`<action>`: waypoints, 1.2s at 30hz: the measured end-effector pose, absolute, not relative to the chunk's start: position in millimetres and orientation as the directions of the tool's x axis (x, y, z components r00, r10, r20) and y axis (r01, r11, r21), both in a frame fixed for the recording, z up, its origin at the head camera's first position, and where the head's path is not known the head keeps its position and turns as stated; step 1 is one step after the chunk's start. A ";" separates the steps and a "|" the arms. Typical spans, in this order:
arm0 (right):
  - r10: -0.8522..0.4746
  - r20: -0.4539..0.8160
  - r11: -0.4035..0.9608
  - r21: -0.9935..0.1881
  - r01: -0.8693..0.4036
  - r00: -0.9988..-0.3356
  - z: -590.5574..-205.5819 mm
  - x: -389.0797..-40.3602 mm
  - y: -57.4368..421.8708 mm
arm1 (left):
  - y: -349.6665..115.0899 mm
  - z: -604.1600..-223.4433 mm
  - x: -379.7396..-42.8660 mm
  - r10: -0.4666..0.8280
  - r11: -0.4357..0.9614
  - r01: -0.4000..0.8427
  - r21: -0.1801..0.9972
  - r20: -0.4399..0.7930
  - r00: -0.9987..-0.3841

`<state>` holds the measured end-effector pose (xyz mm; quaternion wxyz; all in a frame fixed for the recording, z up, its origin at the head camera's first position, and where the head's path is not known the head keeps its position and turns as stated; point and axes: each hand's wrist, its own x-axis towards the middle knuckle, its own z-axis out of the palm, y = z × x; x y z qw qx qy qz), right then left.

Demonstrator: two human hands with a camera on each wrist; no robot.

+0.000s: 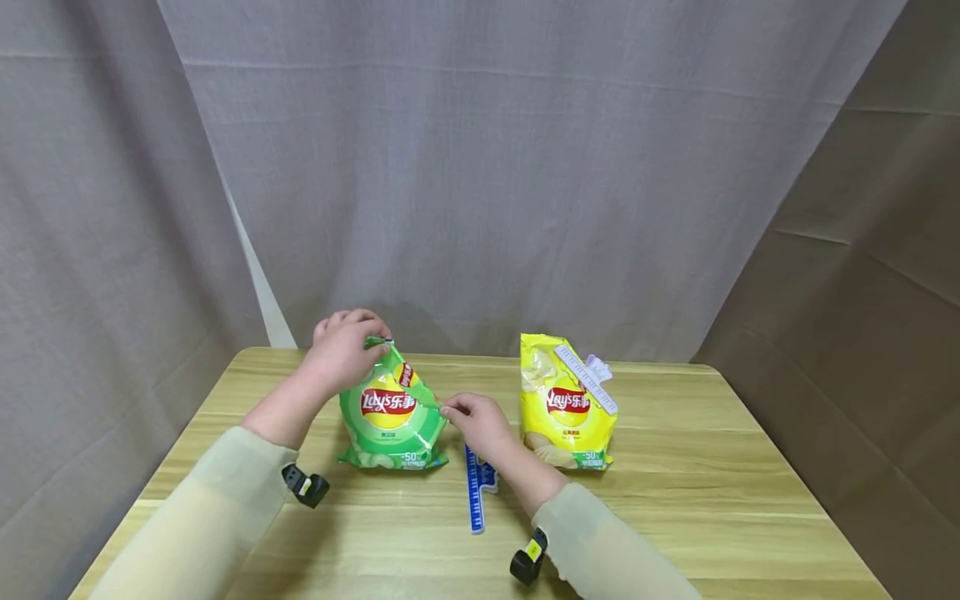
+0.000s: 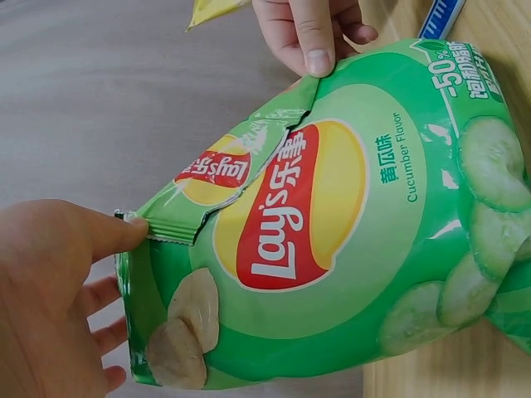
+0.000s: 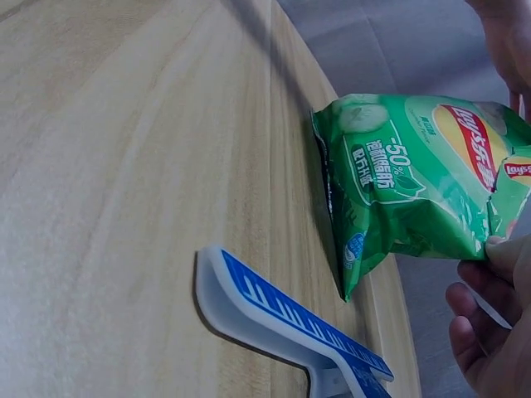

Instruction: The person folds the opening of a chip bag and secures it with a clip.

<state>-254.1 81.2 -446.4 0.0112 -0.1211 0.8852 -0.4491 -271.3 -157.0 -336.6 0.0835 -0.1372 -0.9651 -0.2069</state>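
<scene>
A green chip bag (image 1: 390, 425) stands on the table with its upper right corner folded down over the front. My left hand (image 1: 347, 348) pinches the bag's top edge; in the left wrist view the thumb presses on the end of the fold (image 2: 178, 220). At the fold's lower right end my right hand (image 1: 480, 423) pinches the bag's side between thumb and fingers. Close below the right hand lies a blue and white bag clip (image 1: 475, 492), partly hidden by that hand in the head view. It touches neither hand.
To the right a yellow chip bag (image 1: 566, 425) stands with its upper right corner folded, a white and purple clip (image 1: 587, 379) across the slanted fold. The wooden table (image 1: 690, 500) ends at a grey curtain (image 1: 510, 167) behind the bags.
</scene>
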 end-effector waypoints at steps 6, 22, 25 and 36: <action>-0.236 0.076 0.577 -0.791 -0.202 -0.969 -446.6 -255.5 82.9 | -155.3 -335.7 -269.1 0.249 0.886 0.322 0.334 0.242 -0.938; -0.263 0.064 0.547 -0.812 -0.203 -0.963 -450.9 -255.2 87.4 | -154.5 -338.5 -269.8 0.264 0.870 0.335 0.361 0.233 -0.936; -0.277 0.088 0.560 -0.794 -0.235 -0.957 -452.2 -252.4 90.3 | -153.8 -338.2 -269.1 0.267 0.867 0.338 0.365 0.232 -0.935; -0.326 0.058 0.748 -0.595 -0.294 -0.944 -448.8 -226.5 101.7 | -156.3 -341.0 -268.7 0.283 0.857 0.353 0.375 0.231 -0.931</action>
